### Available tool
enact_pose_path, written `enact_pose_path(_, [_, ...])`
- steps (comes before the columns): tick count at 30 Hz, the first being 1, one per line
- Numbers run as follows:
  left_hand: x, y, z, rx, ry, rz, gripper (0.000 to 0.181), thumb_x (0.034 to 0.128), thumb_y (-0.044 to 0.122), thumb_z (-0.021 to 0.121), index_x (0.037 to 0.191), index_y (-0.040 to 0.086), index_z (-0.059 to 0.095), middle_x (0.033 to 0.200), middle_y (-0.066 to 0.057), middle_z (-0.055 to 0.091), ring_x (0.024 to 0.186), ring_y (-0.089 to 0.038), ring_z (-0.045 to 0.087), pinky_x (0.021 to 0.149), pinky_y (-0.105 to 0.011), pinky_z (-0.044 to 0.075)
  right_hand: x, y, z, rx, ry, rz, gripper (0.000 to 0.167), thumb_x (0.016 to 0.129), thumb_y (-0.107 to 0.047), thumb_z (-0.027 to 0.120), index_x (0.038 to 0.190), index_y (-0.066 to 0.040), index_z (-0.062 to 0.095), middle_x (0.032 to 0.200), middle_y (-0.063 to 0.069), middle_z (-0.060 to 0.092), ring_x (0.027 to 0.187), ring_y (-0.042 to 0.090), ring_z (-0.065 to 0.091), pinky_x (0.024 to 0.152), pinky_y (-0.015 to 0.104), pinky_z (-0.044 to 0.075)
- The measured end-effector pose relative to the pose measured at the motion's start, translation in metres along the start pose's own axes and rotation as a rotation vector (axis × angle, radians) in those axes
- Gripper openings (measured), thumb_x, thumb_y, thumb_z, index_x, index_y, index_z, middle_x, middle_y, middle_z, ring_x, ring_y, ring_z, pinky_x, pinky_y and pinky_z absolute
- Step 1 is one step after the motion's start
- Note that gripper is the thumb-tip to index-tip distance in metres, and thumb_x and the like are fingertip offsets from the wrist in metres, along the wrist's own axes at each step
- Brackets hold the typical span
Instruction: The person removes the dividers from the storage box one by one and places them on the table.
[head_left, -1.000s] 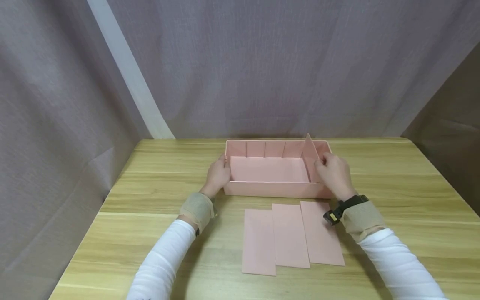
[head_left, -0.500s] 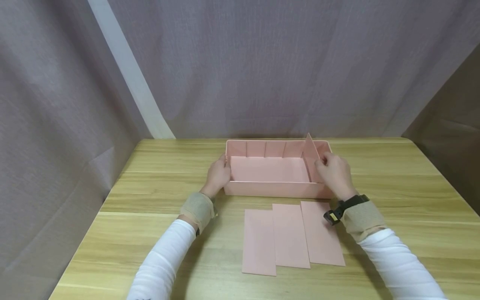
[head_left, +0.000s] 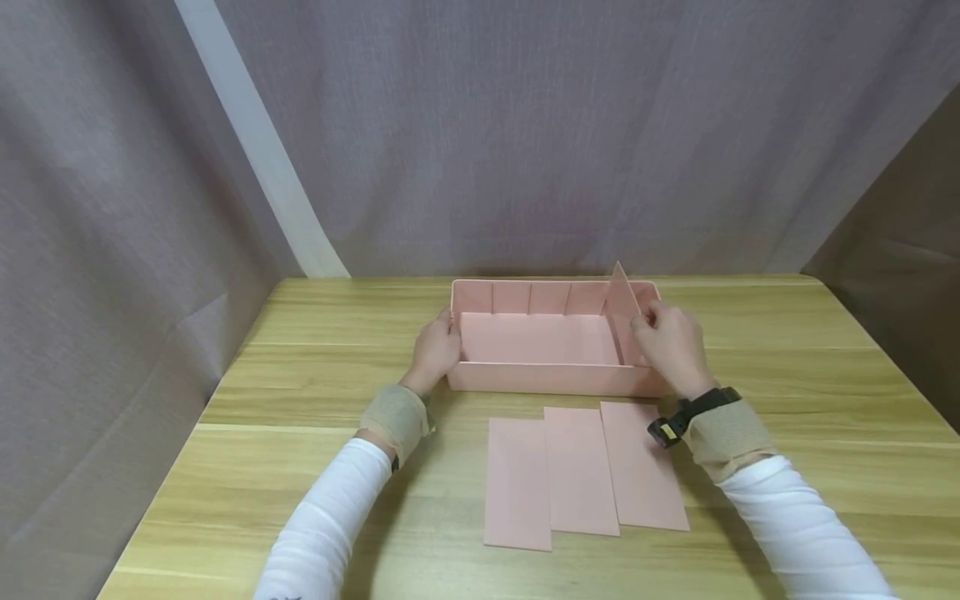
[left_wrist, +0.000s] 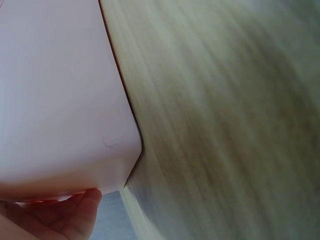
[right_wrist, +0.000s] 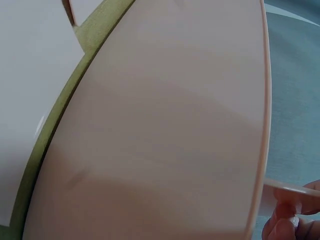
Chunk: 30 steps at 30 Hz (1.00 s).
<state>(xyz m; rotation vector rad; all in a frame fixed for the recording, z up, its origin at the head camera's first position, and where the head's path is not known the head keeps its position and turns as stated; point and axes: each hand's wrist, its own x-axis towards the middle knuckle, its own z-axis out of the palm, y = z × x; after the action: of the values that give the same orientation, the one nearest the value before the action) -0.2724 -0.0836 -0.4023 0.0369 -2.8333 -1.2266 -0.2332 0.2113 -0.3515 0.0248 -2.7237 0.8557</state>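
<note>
A pink rectangular box stands on the table, with grooves along its inner back wall. My left hand grips the box's left end; in the left wrist view, fingers press against that end wall. Inside the box, toward its right end, a pink divider panel stands crosswise, its far top corner rising above the rim. My right hand pinches this divider by its upper edge. In the right wrist view, fingertips hold the divider just past the box's front wall.
Several flat pink panels lie in front of the box: a left one, a middle one and a right one. The wooden table ends at a grey curtain behind the box.
The divider has risen slightly at its far corner and shifted a little to the right with my right hand. My left hand and the loose panels stay in place.
</note>
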Motion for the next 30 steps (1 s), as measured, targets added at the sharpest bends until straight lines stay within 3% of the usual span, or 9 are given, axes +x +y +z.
enact_pose_path(17, [0.0017,0.0002,0.0014,-0.005,-0.006,-0.005,0.038,0.0946,0.018,0.031,0.129,0.006,0.042,0.119,-0.015,0.055,0.101,-0.028,0.054,0.088,-0.043,0.043,0.0017,-0.0029,-0.0064,-0.001,-0.002,0.013,0.027,0.089,-0.017,0.041,0.068,-0.002,0.047,0.056,0.006,0.042,0.050,0.017,0.040,0.042,0.025,0.029])
enact_pose_path(30, [0.0017,-0.0003,0.0031,0.001,0.000,0.004,0.038,0.0939,0.017,0.033,0.129,0.006,0.042,0.122,-0.015,0.053,0.110,-0.030,0.051,0.091,-0.044,0.041,0.0021,-0.0040,-0.0102,0.000,0.001,0.023,0.026,0.088,-0.017,0.041,0.068,-0.002,0.048,0.056,0.006,0.041,0.049,0.017,0.038,0.041,0.026,0.027])
